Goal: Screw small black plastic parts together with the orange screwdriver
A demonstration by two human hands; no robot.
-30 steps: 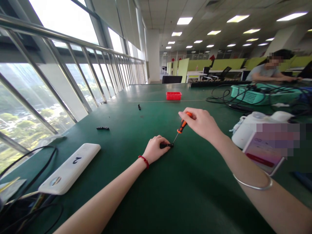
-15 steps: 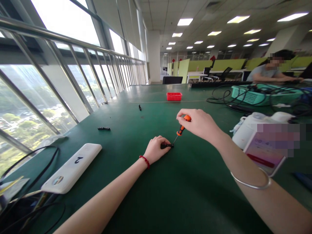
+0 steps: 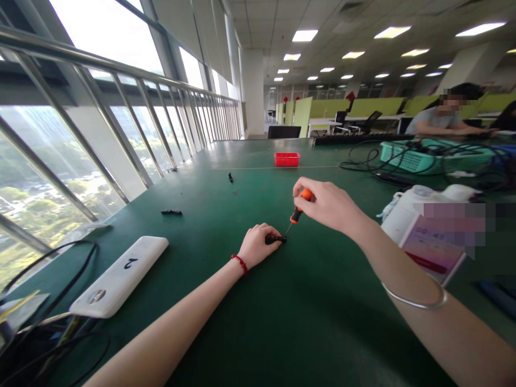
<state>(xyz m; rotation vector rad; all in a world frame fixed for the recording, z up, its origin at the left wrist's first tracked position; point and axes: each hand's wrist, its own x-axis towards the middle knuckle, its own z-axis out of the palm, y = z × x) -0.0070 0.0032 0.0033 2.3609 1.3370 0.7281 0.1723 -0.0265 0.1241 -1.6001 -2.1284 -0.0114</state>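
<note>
My left hand (image 3: 258, 246) is closed on a small black part (image 3: 274, 239) and holds it down on the green tabletop (image 3: 217, 306); the fingers hide some of the part. An orange and black screwdriver (image 3: 296, 215) is gripped by its handle in my right hand (image 3: 328, 207). Its thin shaft slants down to the left, and the tip meets the right end of the black part. Whether the tip sits in a screw is too small to tell. Two other black pieces lie apart on the table, one a dark strip (image 3: 171, 212) and one a smaller piece (image 3: 230, 177).
A white power bank (image 3: 121, 277) and cables lie at left, beside the metal railing (image 3: 129, 72). Farther back stands a red tray (image 3: 287, 159). On the right are a white bottle (image 3: 415, 201), a phone (image 3: 435, 242) and a green basket (image 3: 427, 158) with cables. Someone (image 3: 439, 115) sits behind it.
The screwdriver handle has turned and become slightly more upright as my right fingers shifted. My left hand still holds the black part in the same place. The view has moved a little.
</note>
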